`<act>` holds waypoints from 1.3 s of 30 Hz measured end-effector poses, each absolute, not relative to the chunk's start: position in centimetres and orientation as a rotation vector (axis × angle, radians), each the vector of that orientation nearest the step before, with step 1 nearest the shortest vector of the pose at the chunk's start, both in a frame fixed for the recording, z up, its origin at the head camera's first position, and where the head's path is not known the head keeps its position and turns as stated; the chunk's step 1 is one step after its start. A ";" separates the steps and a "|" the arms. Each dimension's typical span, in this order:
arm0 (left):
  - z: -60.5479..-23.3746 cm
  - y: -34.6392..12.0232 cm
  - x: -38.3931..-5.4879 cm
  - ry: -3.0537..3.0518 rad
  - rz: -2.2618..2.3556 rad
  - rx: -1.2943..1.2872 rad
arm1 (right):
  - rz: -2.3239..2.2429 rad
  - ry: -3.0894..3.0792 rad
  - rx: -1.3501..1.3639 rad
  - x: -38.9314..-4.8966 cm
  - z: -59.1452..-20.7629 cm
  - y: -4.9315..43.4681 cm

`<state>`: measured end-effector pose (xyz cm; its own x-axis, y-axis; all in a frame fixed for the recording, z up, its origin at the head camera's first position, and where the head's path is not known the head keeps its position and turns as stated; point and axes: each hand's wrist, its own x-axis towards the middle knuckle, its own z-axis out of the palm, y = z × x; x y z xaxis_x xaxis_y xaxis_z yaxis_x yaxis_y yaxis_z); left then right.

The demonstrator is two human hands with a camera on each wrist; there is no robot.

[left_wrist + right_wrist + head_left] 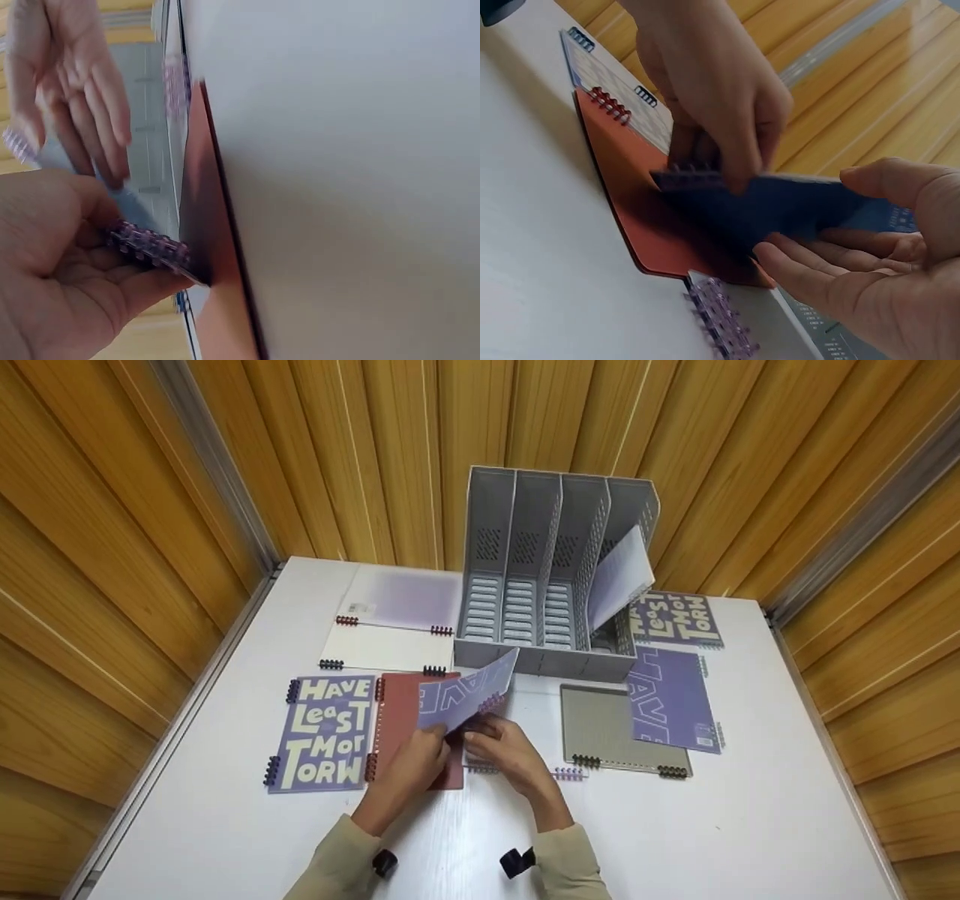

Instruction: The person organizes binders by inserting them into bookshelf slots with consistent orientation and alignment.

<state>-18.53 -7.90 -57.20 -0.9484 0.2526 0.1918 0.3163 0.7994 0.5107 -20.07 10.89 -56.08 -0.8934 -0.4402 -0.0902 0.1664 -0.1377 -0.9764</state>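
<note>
A purple spiral notebook point(463, 694) with pale lettering is held up at a tilt over the red notebook point(401, 697). My left hand point(418, 756) pinches it beside one of its purple ring coils point(150, 246). My right hand point(510, 754) is at the notebook's other side; in the right wrist view its fingers point(810, 274) are extended and loosely spread next to the cover. Whether they touch it is hard to tell. A pale notebook with purple coils point(720, 319) lies beside the red one, partly hidden by my right hand in the head view.
A grey four-slot file rack point(544, 660) stands behind the hands, a pale purple notebook point(621, 577) leaning in its right slot. Around lie a lettered notebook point(330, 735), white-page notebooks point(390, 645), a grey-brown notebook point(600, 727) and purple notebooks point(671, 697) on the right.
</note>
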 end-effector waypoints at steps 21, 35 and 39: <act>-57.9 -4.1 -17.3 -2.707 -0.967 -0.477 | -2.198 1.812 -0.138 -19.7 -56.3 12.1; -57.2 -2.9 -16.8 -2.778 -0.958 -0.424 | -2.205 1.889 -0.022 -19.7 -56.0 13.0; -57.1 -2.7 -16.7 -2.787 -0.966 -0.423 | -2.225 1.885 -0.017 -19.5 -55.9 13.3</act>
<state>-16.74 -2.68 -57.13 -0.9469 0.2120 0.2419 0.3162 0.7512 0.5794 -19.50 13.27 -55.90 -0.9746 -0.1778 -0.1359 0.1633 -0.1498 -0.9751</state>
